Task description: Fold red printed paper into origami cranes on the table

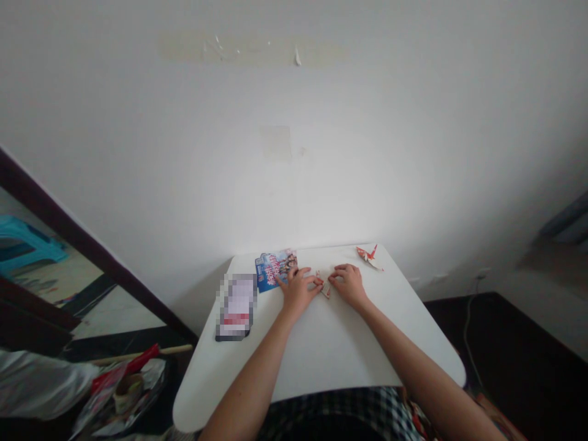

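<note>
A small folded piece of paper (326, 290), whitish with reddish print, is on the table between my hands. My left hand (299, 289) pinches its left side with thumb and forefinger, the other fingers reaching over the edge of a blue printed leaflet (269, 274). Close by on the right, my right hand (350, 283) has its thumb and fingertips drawn together beside the paper. Whether something thin is between those fingertips is too small to see. Toward the back right corner sits a folded red and white paper bird (369, 256), untouched by either hand.
A phone-like device (236, 306), blurred by pixels, lies left on the white table (340, 355), which stands against a white wall (340, 153). Low on the left are a bin with rubbish (131, 392) and a dark-framed mirror (92, 233). A cable (467, 324) hangs at right.
</note>
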`<action>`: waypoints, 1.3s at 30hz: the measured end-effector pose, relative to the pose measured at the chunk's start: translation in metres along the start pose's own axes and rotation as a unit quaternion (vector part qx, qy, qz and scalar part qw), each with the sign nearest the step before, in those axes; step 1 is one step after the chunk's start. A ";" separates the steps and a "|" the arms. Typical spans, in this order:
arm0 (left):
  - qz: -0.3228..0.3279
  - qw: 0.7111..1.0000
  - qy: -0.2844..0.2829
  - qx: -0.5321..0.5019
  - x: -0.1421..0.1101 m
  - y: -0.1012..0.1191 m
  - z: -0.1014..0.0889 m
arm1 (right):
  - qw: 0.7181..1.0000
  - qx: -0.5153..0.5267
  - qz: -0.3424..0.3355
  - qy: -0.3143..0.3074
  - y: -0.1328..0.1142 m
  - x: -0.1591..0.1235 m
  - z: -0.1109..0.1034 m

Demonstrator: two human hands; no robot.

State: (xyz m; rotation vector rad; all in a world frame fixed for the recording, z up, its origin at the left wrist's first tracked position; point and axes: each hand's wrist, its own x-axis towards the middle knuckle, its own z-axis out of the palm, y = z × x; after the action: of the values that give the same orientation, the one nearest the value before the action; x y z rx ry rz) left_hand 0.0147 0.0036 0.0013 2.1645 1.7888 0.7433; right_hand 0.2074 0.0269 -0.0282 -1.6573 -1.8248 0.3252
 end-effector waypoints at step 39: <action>-0.018 1.000 -0.017 0.002 0.002 -0.001 -0.002 | 1.000 -0.005 0.000 -0.020 -0.012 -0.003 -0.005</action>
State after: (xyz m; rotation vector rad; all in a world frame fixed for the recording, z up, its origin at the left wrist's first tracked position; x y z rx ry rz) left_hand 0.0130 0.0059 0.0033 2.1293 1.8085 0.6910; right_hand 0.2004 0.0205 -0.0183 -1.6696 -1.8578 0.3511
